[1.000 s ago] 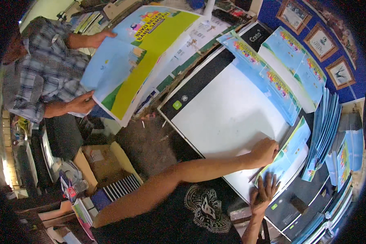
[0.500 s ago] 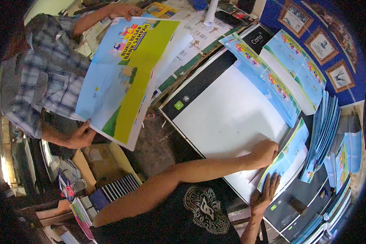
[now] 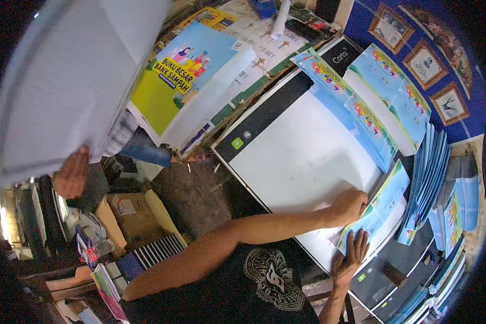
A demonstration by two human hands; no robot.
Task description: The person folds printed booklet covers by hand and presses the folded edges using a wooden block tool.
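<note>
My left hand (image 3: pixel 349 207) is a closed fist at the left edge of a folded blue-and-green printed sheet (image 3: pixel 382 204). What it grips, if anything, is hidden. My right hand (image 3: pixel 353 251) lies flat on the sheet's near end, its fingers stretched out. Beneath them is a large white board (image 3: pixel 302 156) with black borders. Just beyond, a stack of matching printed sheets (image 3: pixel 356 110) lies along the board's far right side. More folded sheets (image 3: pixel 427 173) stand fanned out to the right.
Across the gap, a co-worker's hand (image 3: pixel 73 174) holds a large white sheet (image 3: pixel 75 92). A printed cover sheet (image 3: pixel 170 81) lies on the far table, with a paper roll (image 3: pixel 280 20) beyond. An open cardboard box (image 3: pixel 132 216) is at lower left. Framed pictures (image 3: pixel 426 65) hang on the blue wall.
The co-worker has swung the large sheet left and turned it, so its white side now shows. Another printed cover is visible on the far table. My hands stay nearly in place.
</note>
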